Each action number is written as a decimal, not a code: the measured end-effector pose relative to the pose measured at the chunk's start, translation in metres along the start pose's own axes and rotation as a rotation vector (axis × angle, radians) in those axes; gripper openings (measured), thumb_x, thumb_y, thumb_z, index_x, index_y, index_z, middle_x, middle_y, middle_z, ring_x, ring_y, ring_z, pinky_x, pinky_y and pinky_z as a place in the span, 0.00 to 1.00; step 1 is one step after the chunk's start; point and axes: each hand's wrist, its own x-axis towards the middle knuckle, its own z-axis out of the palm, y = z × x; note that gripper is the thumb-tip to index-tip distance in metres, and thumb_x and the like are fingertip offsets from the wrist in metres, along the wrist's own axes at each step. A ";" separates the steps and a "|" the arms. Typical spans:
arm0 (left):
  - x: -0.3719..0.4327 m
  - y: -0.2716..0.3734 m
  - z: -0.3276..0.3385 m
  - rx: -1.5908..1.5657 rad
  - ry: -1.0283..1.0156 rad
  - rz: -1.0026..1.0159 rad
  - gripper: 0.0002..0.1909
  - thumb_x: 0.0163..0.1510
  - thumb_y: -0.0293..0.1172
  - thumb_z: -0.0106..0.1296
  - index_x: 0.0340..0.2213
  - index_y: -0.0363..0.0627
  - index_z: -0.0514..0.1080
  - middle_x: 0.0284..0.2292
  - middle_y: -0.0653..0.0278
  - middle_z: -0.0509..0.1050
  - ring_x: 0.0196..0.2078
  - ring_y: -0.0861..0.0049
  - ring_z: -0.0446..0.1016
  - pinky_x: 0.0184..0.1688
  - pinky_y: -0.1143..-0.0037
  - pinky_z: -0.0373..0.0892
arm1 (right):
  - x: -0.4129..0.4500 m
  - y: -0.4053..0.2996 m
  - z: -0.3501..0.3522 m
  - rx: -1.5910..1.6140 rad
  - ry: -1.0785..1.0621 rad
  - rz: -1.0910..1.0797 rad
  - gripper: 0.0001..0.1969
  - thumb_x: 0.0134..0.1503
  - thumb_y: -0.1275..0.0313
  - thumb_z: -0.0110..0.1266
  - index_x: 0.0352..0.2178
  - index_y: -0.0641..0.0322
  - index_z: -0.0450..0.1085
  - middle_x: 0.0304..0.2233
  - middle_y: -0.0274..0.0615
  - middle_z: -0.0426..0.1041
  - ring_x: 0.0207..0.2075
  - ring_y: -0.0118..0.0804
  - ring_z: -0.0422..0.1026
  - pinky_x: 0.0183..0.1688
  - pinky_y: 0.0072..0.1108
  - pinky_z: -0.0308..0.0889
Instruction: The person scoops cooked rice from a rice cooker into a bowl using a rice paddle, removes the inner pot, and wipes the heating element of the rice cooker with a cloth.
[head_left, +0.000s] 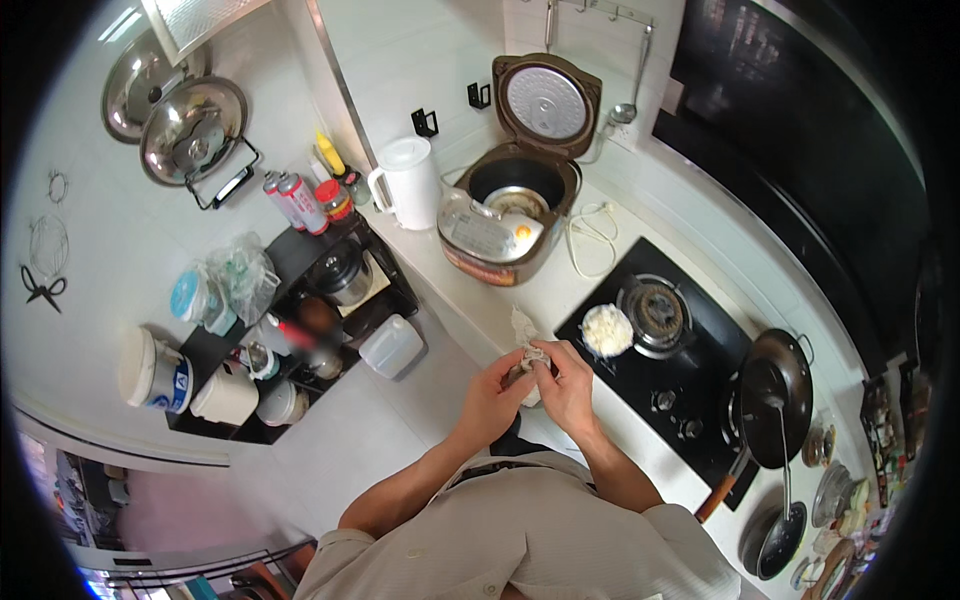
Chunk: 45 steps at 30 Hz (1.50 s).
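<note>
Both hands meet in front of my body, just off the counter's edge. Between them is a crumpled, pale cloth (528, 330), pinched by my left hand (491, 397) on one side and by my right hand (567, 390) on the other. One end of the cloth sticks up beyond my fingers, and another part hangs below them. Beside my right hand, a bowl of white food (607, 331) stands on the black gas hob (622, 390). Past the hands, a rice cooker (495, 229) stands with its lid raised; its inside shows a metal base.
A wok (776, 397) with a wooden handle sits on the near burner. Behind the cooker lies a white cord (592, 236), with a white jug (409, 184) to its left. A black shelf (292, 247) holding jars and cans stands at left, near a plastic container (391, 346).
</note>
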 end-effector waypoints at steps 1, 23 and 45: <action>0.012 0.008 -0.008 0.089 -0.004 0.046 0.18 0.61 0.27 0.54 0.51 0.34 0.71 0.43 0.64 0.77 0.42 0.83 0.74 0.44 0.79 0.70 | 0.020 0.008 0.009 0.012 0.012 -0.004 0.13 0.54 0.82 0.58 0.43 0.66 0.75 0.35 0.49 0.76 0.30 0.43 0.75 0.32 0.25 0.70; 0.366 0.026 -0.167 0.642 0.226 0.638 0.23 0.53 0.28 0.59 0.50 0.36 0.70 0.52 0.52 0.70 0.50 0.54 0.71 0.53 0.64 0.68 | 0.476 0.200 0.168 -0.607 0.342 -0.211 0.10 0.56 0.75 0.56 0.40 0.57 0.70 0.38 0.50 0.74 0.38 0.58 0.75 0.38 0.42 0.70; 0.392 -0.001 -0.178 0.644 0.312 0.568 0.38 0.47 0.38 0.69 0.56 0.40 0.64 0.55 0.52 0.67 0.56 0.51 0.64 0.60 0.60 0.61 | 0.458 0.163 0.185 -0.733 -0.276 -0.340 0.20 0.51 0.68 0.62 0.45 0.61 0.71 0.42 0.47 0.76 0.48 0.50 0.71 0.56 0.42 0.61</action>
